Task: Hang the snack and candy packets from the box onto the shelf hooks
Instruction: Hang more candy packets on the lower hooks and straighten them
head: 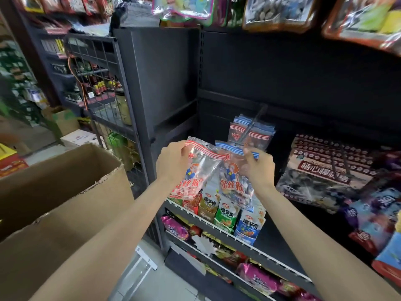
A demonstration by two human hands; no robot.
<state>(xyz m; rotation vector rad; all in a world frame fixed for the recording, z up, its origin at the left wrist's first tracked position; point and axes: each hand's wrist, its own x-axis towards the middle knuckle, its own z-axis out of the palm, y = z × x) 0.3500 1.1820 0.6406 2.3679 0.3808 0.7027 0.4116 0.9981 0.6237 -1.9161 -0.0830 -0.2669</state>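
My left hand (171, 164) grips a clear candy packet with a red-striped top (195, 170) by its upper left corner. Beside it, my right hand (258, 166) pinches the top of a blue-striped candy packet (233, 179), holding its header close to the tip of a metal shelf hook (249, 131). Several packets with red and blue striped tops (258, 131) hang further back on that hook. The open cardboard box (60, 192) stands at my lower left; its inside is hidden.
Dark plum-candy bags (321, 170) hang to the right of the hook. Below, wire-fronted shelves (217, 227) hold small snack packs. More bags (282, 11) hang overhead. A wire rack with bottles (97, 83) and other cartons stand at the left.
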